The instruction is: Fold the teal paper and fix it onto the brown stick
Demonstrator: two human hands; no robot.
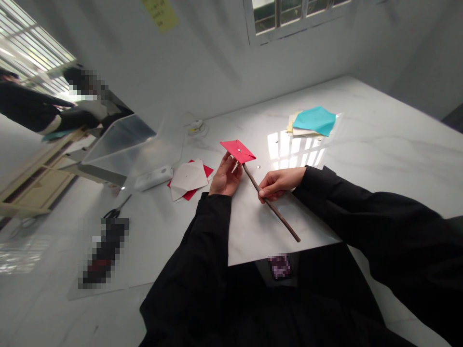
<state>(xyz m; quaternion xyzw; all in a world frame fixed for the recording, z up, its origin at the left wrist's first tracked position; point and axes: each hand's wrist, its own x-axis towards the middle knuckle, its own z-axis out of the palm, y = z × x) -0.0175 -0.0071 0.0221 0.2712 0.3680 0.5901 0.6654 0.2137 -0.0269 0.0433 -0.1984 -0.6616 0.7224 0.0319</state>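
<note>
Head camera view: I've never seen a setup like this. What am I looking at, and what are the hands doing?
This picture comes from a camera worn on a person's head, looking down at their own hands. The left hand supports a folded red paper square with a pin at its centre. The right hand grips a thin wooden stick that reaches the paper. On the white marble-patterned table lie teal paper, white and red paper sheets and scissors. Another person stands at the left.

A paper pinwheel (238, 151) is held over the table (376, 159). Folded paper (188, 179) is laid left of it, a paper stack (311, 121) behind and rightward.
</note>
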